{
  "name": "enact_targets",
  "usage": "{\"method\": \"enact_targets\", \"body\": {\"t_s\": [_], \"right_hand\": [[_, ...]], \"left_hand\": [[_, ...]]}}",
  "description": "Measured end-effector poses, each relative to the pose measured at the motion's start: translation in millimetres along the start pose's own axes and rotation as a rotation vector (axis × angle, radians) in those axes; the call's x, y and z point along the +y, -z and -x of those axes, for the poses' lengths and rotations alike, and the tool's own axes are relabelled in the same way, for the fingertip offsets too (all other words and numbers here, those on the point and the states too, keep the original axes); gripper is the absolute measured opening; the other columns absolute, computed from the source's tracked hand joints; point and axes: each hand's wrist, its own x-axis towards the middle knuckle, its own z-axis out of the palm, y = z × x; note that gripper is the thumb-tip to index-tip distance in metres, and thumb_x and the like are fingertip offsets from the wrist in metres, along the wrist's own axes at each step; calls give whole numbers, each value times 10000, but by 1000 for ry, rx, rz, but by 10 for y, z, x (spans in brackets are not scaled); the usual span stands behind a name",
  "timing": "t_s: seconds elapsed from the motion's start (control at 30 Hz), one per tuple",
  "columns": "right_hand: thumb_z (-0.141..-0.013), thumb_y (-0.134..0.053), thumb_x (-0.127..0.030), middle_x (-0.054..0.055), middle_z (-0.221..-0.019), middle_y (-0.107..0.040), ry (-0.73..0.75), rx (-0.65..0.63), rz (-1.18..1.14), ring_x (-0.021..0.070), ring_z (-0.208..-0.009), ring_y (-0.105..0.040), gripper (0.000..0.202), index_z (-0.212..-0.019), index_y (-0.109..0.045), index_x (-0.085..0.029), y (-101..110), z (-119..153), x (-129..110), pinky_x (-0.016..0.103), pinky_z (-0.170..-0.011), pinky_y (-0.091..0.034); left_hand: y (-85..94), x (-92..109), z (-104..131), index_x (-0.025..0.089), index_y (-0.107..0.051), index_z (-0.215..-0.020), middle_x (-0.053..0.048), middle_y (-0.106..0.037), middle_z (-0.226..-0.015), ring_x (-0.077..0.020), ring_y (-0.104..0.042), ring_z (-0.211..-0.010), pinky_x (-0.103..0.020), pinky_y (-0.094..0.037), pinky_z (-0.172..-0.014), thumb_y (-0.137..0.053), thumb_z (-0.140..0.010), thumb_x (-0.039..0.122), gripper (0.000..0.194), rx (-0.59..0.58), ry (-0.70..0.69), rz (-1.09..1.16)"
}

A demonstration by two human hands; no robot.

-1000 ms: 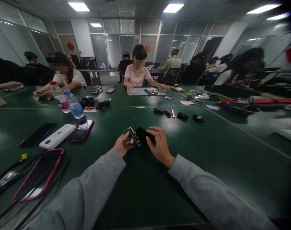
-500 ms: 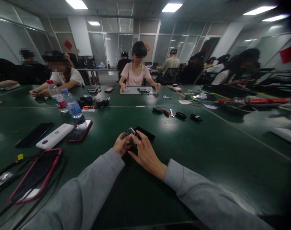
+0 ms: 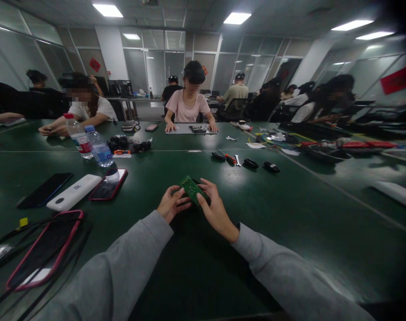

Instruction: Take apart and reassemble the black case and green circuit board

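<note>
Between my two hands a green circuit board is raised over the table, tilted, its flat face with small solder points turned up. My left hand grips its left edge, thumb near the top face and fingers curled beneath. My right hand holds the right side, with the thumb pressed on the face and the fingers behind. A dark object is partly visible behind the right fingers, mostly hidden, and I cannot make out what it is.
Left on the green table lie phones, a white power bank, cables and two bottles. Ahead are a screwdriver, a wrench and black pieces. Across sits a person in pink with a grey tray.
The circuit board has been turned so that its flat green face shows. My right hand has shifted to the board's right side, and its fingers no longer cover the top.
</note>
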Motion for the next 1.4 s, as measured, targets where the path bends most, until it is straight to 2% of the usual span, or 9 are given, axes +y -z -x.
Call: {"method": "enact_targets", "body": {"t_s": [0.13, 0.23, 0.4, 0.5, 0.63, 0.73, 0.83, 1.03, 1.4], "right_hand": [[-875, -457, -391, 79, -1163, -531, -184, -116, -248, 188, -1052, -547, 451, -1280, -337, -233, 47, -28, -70, 343, -881, -485], [-866, -463, -395, 72, -1155, -552, -326, -176, -409, 196, -986, -584, 422, -1252, -400, -236, 77, -40, -86, 328, -809, -514], [-864, -459, -397, 72, -1143, -566, -508, -211, -533, 202, -958, -599, 423, -1249, -417, -225, 67, -35, -48, 334, -776, -528], [-871, -462, -425, 68, -1189, -538, -479, -225, -520, 196, -999, -578, 416, -1240, -426, -236, 55, -32, -56, 337, -802, -523], [-816, -595, -382, 66, -1202, -526, -335, -305, -410, 188, -1085, -525, 483, -1246, -438, -225, 87, -50, -88, 333, -906, -470], [-780, -647, -342, 66, -1159, -546, -282, -335, -319, 179, -1021, -557, 538, -1260, -432, -228, 126, -68, -85, 349, -906, -467], [-774, -651, -350, 68, -1154, -546, -315, -344, -322, 166, -953, -583, 541, -1261, -443, -238, 144, -74, -59, 331, -852, -496], [-831, -575, -417, 73, -1026, -603, -510, -371, -592, 118, -704, -627, 494, -1259, -448, -207, 129, -77, -40, 244, -646, -540], [-845, -552, -431, 69, -861, -637, -610, -331, -739, 111, -649, -625, 397, -1111, -535, -137, 125, -96, -60, 201, -607, -543]], "left_hand": [[-2, 5, 10, 240, -445, -1065, -3, -594, -863, -106, -621, -613, -244, -526, -552, -737, -649, 323, 514, 36, -13, -58], [12, -11, 8, 207, -511, -1070, -10, -591, -789, -88, -588, -559, -176, -461, -441, -736, -637, 369, 514, 10, -10, -108], [32, -30, -4, 160, -564, -1050, -8, -583, -677, -84, -559, -513, -159, -399, -399, -744, -619, 394, 522, 0, 10, -144], [20, -24, 0, 143, -583, -1014, 6, -569, -634, -73, -539, -497, -162, -402, -419, -749, -612, 387, 498, -7, 1, -175], [-34, -5, 33, 130, -594, -964, 21, -549, -606, -66, -514, -490, -172, -396, -431, -740, -606, 420, 484, -3, -48, -247], [-84, 18, 76, 118, -601, -907, 31, -526, -585, -60, -480, -479, -180, -371, -426, -758, -575, 412, 471, -22, -113, -372], [-107, 35, 105, 110, -603, -899, 36, -511, -580, -52, -446, -459, -190, -346, -423, -760, -559, 428, 492, -19, -134, -460], [-60, 10, 68, 112, -591, -931, 1, -557, -709, -42, -437, -464, -199, -324, -420, -745, -553, 477, 547, -64, -146, -472], [-3, -22, 31, 125, -586, -910, -29, -574, -812, -67, -482, -581, -199, -345, -489, -769, -569, 374, 460, -167, -185, -482]]}}
